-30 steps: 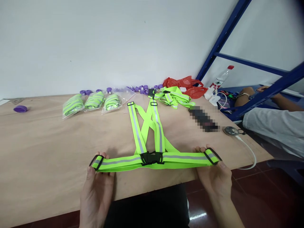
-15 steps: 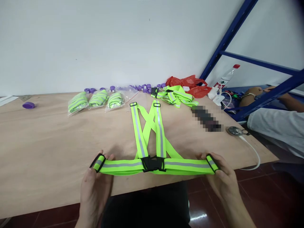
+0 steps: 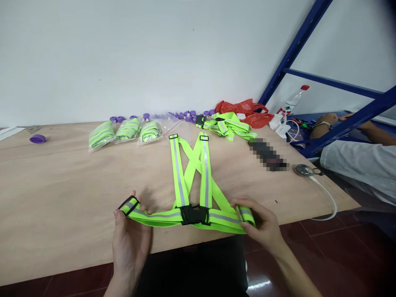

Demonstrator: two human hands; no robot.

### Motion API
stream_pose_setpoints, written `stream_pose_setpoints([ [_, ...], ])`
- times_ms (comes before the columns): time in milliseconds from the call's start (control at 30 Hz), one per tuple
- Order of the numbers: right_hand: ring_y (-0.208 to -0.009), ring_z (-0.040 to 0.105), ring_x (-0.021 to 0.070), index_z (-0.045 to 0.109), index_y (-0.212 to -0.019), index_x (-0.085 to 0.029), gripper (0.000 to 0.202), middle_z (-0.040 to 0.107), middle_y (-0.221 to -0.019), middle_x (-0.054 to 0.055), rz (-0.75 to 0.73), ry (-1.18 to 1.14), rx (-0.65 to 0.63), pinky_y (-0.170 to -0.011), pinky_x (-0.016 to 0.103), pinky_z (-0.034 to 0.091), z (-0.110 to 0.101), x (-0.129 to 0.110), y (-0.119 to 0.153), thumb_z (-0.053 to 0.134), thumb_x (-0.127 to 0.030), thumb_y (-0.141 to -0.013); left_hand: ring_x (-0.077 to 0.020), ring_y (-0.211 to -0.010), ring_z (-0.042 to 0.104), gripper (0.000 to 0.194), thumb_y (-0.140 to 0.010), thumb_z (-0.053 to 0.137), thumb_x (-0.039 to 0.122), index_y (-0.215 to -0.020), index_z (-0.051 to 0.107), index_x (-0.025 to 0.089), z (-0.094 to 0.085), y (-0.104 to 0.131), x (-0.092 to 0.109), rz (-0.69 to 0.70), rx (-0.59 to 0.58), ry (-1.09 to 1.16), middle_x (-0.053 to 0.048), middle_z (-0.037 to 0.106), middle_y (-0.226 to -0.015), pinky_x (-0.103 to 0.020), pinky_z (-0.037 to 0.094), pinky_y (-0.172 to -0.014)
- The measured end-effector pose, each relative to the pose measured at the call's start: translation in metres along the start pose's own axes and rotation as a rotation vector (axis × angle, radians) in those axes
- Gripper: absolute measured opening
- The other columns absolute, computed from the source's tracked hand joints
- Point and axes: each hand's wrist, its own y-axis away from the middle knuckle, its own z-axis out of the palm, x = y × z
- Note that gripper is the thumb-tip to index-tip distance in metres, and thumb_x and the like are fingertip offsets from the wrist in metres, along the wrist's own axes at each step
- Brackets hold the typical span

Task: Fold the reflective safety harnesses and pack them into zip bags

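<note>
A neon-green reflective vest [image 3: 206,177] made of elastic straps lies near the table's front edge, its shoulder straps crossing behind. At the centre of the waist strap sits a fastened black buckle [image 3: 194,215]. My left hand [image 3: 130,235] grips the left end of the waist strap at its black slider [image 3: 129,206], which is tilted up. The right end is folded over in my right hand [image 3: 261,220], thumb below and fingers above, closer to the buckle. Two more black sliders top the shoulder straps.
Three bagged green vests [image 3: 127,129] lie at the back left, with purple caps [image 3: 187,115] behind. A loose green vest [image 3: 230,125], red plastic bag [image 3: 247,111], pixelated dark object [image 3: 267,154] and corded round device [image 3: 305,170] are rightward. Beyond the blue frame [image 3: 334,78] sits another person.
My right hand has moved left and inward, folding the right end of the waist strap towards the buckle. My left hand has shifted slightly right, and the waist strap has slackened.
</note>
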Motion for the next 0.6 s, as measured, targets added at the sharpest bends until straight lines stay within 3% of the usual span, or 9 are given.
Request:
stream_pose_setpoints([
  [100, -0.106, 0.070, 0.0266, 0.072, -0.117, -0.026, 0.039, 0.075, -0.113, 0.008, -0.039, 0.253, -0.290, -0.091, 0.039, 0.057, 0.001, -0.007, -0.001, 0.073, -0.023, -0.078, -0.0112, -0.072, 0.058, 0.056, -0.073, 0.080, 0.055, -0.113, 0.071, 0.016, 0.004, 0.001, 0.001, 0.012, -0.022, -0.024, -0.003, 0.065, -0.096, -0.024, 0.057, -0.065],
  [200, -0.109, 0.070, 0.0252, 0.065, -0.128, -0.028, 0.046, 0.073, -0.120, 0.007, -0.039, 0.370, -0.451, -0.093, 0.038, 0.057, 0.004, -0.015, -0.004, 0.070, -0.024, -0.083, -0.0130, -0.071, 0.058, 0.053, -0.075, 0.077, 0.058, -0.112, 0.072, 0.019, 0.006, 0.001, -0.001, 0.021, -0.027, -0.054, -0.003, 0.066, -0.096, -0.030, 0.059, -0.069],
  [333, -0.104, 0.070, 0.0238, 0.063, -0.128, -0.027, 0.044, 0.073, -0.119, 0.007, -0.147, 0.504, -0.541, -0.086, 0.034, 0.058, 0.009, -0.019, -0.006, 0.067, -0.020, -0.085, -0.0136, -0.070, 0.058, 0.052, -0.077, 0.073, 0.061, -0.111, 0.073, 0.022, 0.010, 0.001, -0.005, 0.072, -0.061, -0.120, -0.004, 0.065, -0.097, -0.032, 0.059, -0.068],
  [500, -0.103, 0.069, 0.0259, 0.061, -0.132, -0.026, 0.043, 0.067, -0.122, 0.013, -0.314, 0.762, -0.581, -0.079, 0.037, 0.059, 0.019, -0.022, -0.004, 0.056, -0.018, -0.090, -0.0137, -0.067, 0.058, 0.053, -0.076, 0.075, 0.058, -0.114, 0.073, 0.022, 0.023, 0.000, -0.009, 0.164, -0.267, -0.235, -0.007, 0.065, -0.101, -0.025, 0.051, -0.054],
  [600, -0.097, 0.070, 0.0263, 0.059, -0.135, -0.028, 0.044, 0.064, -0.123, 0.014, -0.334, 0.886, -0.647, -0.072, 0.036, 0.059, 0.024, -0.027, -0.007, 0.054, -0.019, -0.091, -0.0116, -0.065, 0.056, 0.055, -0.079, 0.073, 0.058, -0.120, 0.071, 0.021, 0.030, -0.003, -0.009, 0.196, -0.302, -0.260, -0.009, 0.066, -0.105, -0.023, 0.047, -0.054],
])
